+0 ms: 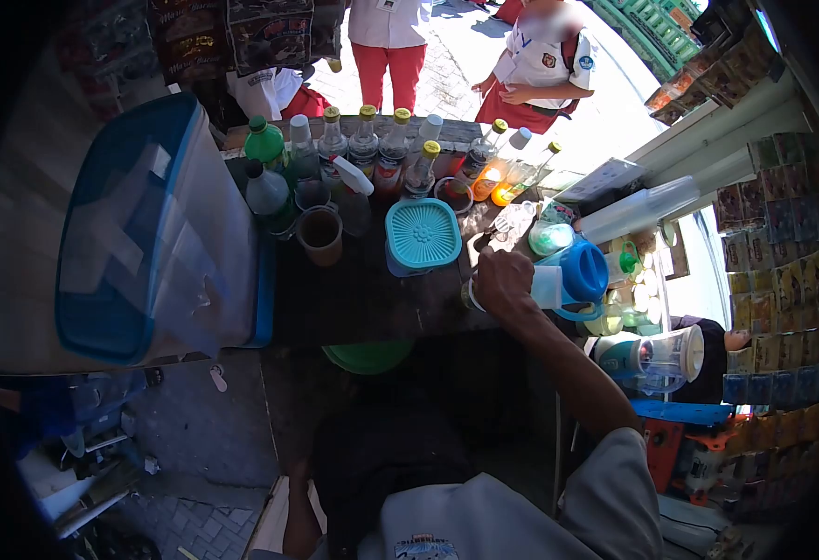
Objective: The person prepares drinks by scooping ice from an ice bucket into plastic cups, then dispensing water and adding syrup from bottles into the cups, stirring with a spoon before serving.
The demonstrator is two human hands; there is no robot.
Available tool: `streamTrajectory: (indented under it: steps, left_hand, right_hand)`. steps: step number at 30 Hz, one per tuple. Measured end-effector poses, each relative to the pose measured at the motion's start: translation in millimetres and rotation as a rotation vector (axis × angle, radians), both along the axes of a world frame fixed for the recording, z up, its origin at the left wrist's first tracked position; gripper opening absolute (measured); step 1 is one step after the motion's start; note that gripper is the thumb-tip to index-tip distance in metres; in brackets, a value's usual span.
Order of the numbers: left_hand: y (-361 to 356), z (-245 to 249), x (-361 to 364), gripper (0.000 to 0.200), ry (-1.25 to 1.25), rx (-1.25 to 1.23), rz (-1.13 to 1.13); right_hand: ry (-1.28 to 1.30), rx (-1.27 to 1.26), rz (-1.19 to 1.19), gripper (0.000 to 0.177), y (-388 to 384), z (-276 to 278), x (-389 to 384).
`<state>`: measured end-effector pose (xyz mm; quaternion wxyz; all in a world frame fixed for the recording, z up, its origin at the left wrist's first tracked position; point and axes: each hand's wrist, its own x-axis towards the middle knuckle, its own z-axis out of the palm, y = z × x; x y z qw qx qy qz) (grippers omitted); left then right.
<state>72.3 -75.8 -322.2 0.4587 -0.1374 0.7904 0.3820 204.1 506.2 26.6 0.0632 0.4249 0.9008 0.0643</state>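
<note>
My right hand point(505, 278) is at the near edge of the dark counter point(363, 299), with its fingers closed round a small clear cup point(470, 295); only the cup's rim shows. A white jug with a blue lid point(579, 273) lies right beside the hand, to its right. Just left of the hand stands a teal tub with a patterned lid point(422, 235). My left hand is out of sight.
Several syrup bottles point(365, 145) line the counter's far edge, with brown cups point(321, 233) in front. A big clear box with a blue lid point(139, 233) fills the left. A blender point(666, 359) sits at lower right. Two people point(535, 65) stand beyond the counter.
</note>
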Motion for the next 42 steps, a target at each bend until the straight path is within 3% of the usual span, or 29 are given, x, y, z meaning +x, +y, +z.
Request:
streamTrajectory:
  steps: [3,5,9,10,14,18,19,20,21,23,25,26,27,28,29,31,32,33,34,35,37,39,41,42]
  left_hand:
    - [15.4,-8.6,-21.4,0.024,0.026,0.007,-0.189]
    - [14.5,-18.0,-31.7,0.022,0.087,0.142,-0.11]
    - [32.8,26.8,-47.5,0.013,-0.037,0.102,-0.034]
    - [39.0,38.8,-46.9,0.01,-0.09,0.105,0.03]
    - [49.5,48.8,-49.2,0.007,-0.072,0.123,-0.077]
    - [81.6,36.8,-55.1,0.014,0.067,0.066,-0.554]
    - [104.3,53.2,-46.7,0.018,0.039,0.178,-0.431]
    - [125.8,62.7,-42.3,0.023,0.039,0.202,-0.467]
    - [154.4,64.7,-44.7,0.028,0.008,0.062,-0.618]
    - [206.1,67.0,-29.5,0.027,0.061,0.047,-0.656]
    - [262.4,77.9,-13.0,0.038,0.191,0.376,-0.913]
    - [290.0,82.7,-3.3,0.038,0.197,0.38,-0.937]
    - [316.1,93.3,5.2,0.051,0.221,0.352,-0.93]
    - [348.6,100.9,18.0,0.066,0.242,0.335,-0.92]
    - [383.4,129.8,42.6,0.066,0.239,0.344,-0.933]
    - [436.8,200.7,92.2,0.095,0.306,0.542,-0.752]
    - [454.3,198.5,103.5,0.095,0.302,0.546,-0.755]
    - [469.7,193.1,111.6,0.101,0.476,0.673,-0.656]
    - [481.4,190.3,119.6,0.107,0.649,0.798,-0.546]
    - [491.2,190.2,126.3,0.107,0.647,0.805,-0.541]
    - [511.7,190.8,134.1,0.107,0.8,0.942,-0.486]
    - [518.6,189.1,124.5,0.103,0.819,0.865,-0.526]
    - [512.6,187.4,124.8,0.096,0.84,0.683,-0.599]
    - [512.1,196.9,127.9,0.092,0.833,0.743,-0.604]
  right_hand:
    - [-0.083,-0.05,-0.098,0.02,-14.3,33.3,-11.3]
    - [0.075,-0.019,-0.083,0.023,-43.4,63.6,-12.2]
    - [0.365,-0.2,-0.152,0.035,-102.0,80.5,-34.5]
    - [0.421,-0.226,-0.155,0.036,-111.1,66.6,-40.7]
    - [0.631,-0.465,-0.158,0.037,-124.9,-33.2,-64.3]
    - [0.879,-0.663,-0.142,0.036,-132.1,-113.7,-86.2]
    - [0.911,-0.683,-0.147,0.036,-132.6,-122.0,-89.2]
    - [0.922,-0.703,-0.137,0.037,-133.1,-127.9,-91.7]
    - [0.932,-0.721,-0.131,0.038,-133.2,-133.6,-93.9]
    - [1.033,-0.778,-0.095,0.042,-129.9,-143.1,-94.5]
    - [0.95,-0.744,-0.181,0.042,-126.0,-95.9,-64.0]
    - [0.971,-0.809,-0.032,0.037,-107.6,-67.0,-32.9]
    - [0.989,-0.876,0.121,0.032,-80.7,-30.4,6.8]
    - [1.098,-0.742,0.107,0.026,-57.3,11.4,53.4]
    - [1.194,-0.608,0.096,0.02,-29.6,43.4,102.1]
    - [1.56,-0.064,-0.097,0.005,44.9,68.6,185.3]
    - [1.588,0.069,-0.369,0.006,88.7,73.4,225.6]
    - [1.73,0.085,-0.644,0.012,138.3,60.9,261.0]
    - [1.678,0.272,-0.772,0.02,185.8,44.8,294.2]
    - [1.491,0.491,-0.775,0.03,237.1,-1.8,327.8]
    - [1.311,0.438,-0.851,0.047,292.4,-42.9,359.5]
    - [1.512,0.075,-0.851,0.05,332.1,-76.4,367.1]
    - [1.404,0.07,-0.694,0.034,334.7,-63.8,362.9]
    - [1.419,0.101,-0.688,0.027,337.1,-60.2,358.0]
